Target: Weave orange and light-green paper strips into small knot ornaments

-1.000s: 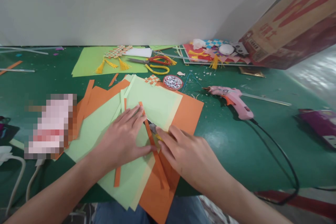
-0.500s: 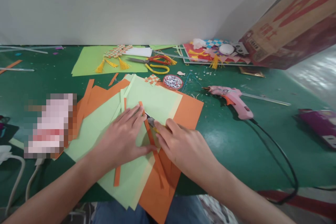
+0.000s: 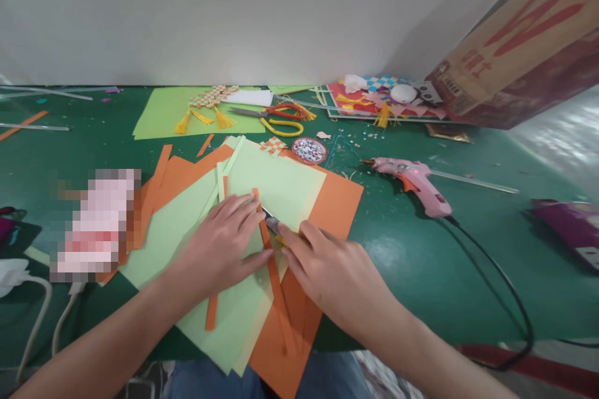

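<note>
A narrow orange paper strip lies over the light green sheets in front of me. My left hand holds this strip, fingertips at its far end and thumb lower down beside it. In my right hand is a utility knife with a yellow handle, mostly covered by my fingers. Its blade points up and left, close to the left fingertips at the strip's edge. Beneath the green sheets is orange paper. Another orange strip pokes out below my left hand.
To the right rests a pink glue gun with a black cord. Scissors, green paper and a round dish of small pieces are farther back. A blurred-out pink object lies left; a paper bag stands back right.
The whole view has shifted slightly. My left thumb has moved a little up along the strip, and the knife remains beside the strip near my left fingertips.
</note>
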### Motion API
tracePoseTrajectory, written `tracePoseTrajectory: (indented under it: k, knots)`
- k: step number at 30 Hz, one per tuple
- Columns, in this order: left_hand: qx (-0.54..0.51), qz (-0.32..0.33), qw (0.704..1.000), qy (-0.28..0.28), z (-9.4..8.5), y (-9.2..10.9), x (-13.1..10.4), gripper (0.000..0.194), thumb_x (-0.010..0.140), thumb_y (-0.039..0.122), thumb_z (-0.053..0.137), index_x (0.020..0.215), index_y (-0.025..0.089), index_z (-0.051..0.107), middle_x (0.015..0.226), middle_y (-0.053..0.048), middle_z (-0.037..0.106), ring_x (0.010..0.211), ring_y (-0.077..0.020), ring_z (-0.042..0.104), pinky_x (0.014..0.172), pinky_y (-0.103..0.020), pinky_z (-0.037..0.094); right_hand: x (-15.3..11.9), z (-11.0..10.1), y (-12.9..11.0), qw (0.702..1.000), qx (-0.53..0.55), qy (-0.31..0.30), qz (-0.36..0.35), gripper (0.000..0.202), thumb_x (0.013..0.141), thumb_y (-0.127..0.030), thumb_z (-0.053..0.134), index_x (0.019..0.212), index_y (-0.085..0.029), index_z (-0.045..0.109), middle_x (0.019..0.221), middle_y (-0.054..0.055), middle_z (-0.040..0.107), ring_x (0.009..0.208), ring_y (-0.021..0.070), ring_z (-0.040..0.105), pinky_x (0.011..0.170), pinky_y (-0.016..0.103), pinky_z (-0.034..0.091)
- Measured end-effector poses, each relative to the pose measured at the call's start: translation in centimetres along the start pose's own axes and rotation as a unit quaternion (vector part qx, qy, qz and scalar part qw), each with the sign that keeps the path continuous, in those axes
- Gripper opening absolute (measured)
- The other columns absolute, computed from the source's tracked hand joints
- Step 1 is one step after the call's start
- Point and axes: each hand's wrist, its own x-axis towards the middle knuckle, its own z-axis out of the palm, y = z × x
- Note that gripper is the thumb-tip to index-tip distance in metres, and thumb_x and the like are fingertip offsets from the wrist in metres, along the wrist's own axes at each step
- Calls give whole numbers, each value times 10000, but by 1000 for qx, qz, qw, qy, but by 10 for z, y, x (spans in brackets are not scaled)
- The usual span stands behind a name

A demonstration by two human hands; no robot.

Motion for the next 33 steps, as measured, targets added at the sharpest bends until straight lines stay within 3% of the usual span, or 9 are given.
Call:
tracePoseTrajectory:
  k: [7,13,20,24,33]
  knots:
    - [-5,-11,1000,-16,-2,1,3,236,918,295,487,1032,128,610,1148,-151,647,1136,-285,571,965,-469,480,-6,0,-1,1000,7,23,-8,379,859,-173,540,1233,-151,591,800,42,618,547,111,592,382,251,303]
    - [-3,-25,1000,-19,-1,0,3,259,918,316,484,1035,114,596,1142,-157,645,1110,-279,585,934,-449,503,-6,-2,-1,1000,9,-18,-15,369,867,-157,520,1230,-163,589,879,62,633,596,119,611,397,246,319]
    - [-4,-39,999,-25,2,-1,1,392,914,408,478,1162,110,532,1273,-180,575,1236,-285,501,1004,-458,458,-7,3,-1,1000,8,13,-2,358,872,-170,509,1218,-164,599,834,53,630,560,107,604,402,243,311]
    - [-11,-40,999,-25,2,0,1,342,927,390,450,1101,113,547,1270,-193,577,1237,-285,503,1003,-468,457,-6,3,-1,1000,7,30,0,351,870,-182,516,1208,-165,609,799,39,622,515,102,580,383,251,278]
    - [-20,-38,999,-7,3,2,1,270,927,334,439,1052,122,551,1267,-208,567,1230,-310,505,986,-487,471,3,-1,1,1000,7,-15,11,360,910,-209,462,1251,-170,571,835,50,616,579,116,598,400,257,289]
